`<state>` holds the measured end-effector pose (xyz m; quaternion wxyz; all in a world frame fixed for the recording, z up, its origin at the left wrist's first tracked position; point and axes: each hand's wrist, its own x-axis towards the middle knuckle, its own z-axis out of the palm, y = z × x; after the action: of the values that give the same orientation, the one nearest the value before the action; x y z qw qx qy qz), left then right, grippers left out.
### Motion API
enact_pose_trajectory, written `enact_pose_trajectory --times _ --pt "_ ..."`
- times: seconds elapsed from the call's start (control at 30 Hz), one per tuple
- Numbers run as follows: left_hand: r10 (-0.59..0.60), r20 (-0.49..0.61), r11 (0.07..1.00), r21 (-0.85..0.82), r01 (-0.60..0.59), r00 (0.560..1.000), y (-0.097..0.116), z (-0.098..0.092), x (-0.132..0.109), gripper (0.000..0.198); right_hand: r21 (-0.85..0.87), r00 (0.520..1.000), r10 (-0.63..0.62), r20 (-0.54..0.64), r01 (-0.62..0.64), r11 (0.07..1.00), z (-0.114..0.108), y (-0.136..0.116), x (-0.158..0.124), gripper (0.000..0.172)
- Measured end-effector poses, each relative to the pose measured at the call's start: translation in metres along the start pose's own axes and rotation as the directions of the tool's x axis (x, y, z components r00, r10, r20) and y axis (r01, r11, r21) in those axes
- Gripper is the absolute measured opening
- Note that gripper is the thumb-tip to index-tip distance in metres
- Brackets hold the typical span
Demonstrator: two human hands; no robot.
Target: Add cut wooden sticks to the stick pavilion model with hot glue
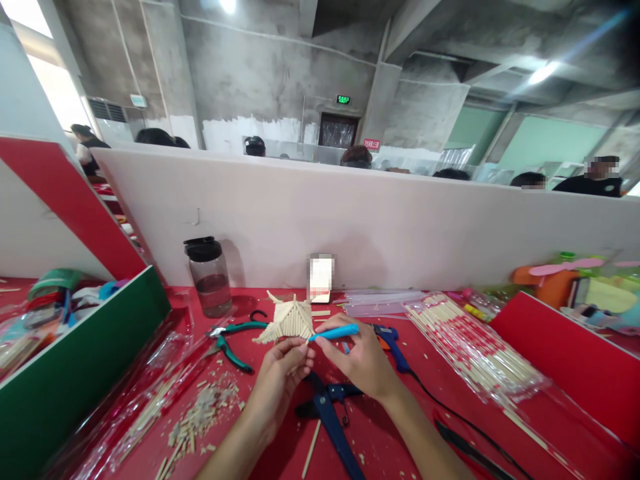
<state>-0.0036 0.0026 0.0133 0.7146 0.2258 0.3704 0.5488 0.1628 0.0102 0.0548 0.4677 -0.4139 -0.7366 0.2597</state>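
Note:
My left hand (pixel 281 372) is closed in a pinch on a small wooden stick piece, held near the tip of a blue-handled craft knife (pixel 334 332). My right hand (pixel 359 360) is wrapped round that knife, its point aimed left at the stick. Just beyond both hands sits a small roof-shaped model made of wooden sticks (pixel 289 320) on the red table (pixel 425 427). Dark blue shears (pixel 330 413) lie under my hands.
Green-handled pliers (pixel 230 337) lie left of the model, a lidded jar (pixel 209 275) behind them. Stick offcuts (pixel 200 417) litter the front left. A blue glue gun (pixel 393 343) and a bag of sticks (pixel 470 347) lie right. A white partition (pixel 400 220) backs the table; people sit beyond.

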Motion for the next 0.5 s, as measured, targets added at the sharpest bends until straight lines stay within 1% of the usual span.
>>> enact_pose_trajectory --times 0.1,0.5 --pt "-0.008 0.02 1.0 -0.008 0.009 1.0 -0.0016 -0.0021 0.0018 0.031 -0.009 1.0 0.001 -0.001 -0.001 1.0 -0.0001 -0.0001 -0.0001 0.008" --pt "-0.01 0.019 1.0 0.002 0.01 1.0 -0.0007 -0.0011 0.0027 0.032 -0.041 1.0 -0.022 0.006 0.022 0.999 -0.0002 -0.0008 0.0002 0.007"
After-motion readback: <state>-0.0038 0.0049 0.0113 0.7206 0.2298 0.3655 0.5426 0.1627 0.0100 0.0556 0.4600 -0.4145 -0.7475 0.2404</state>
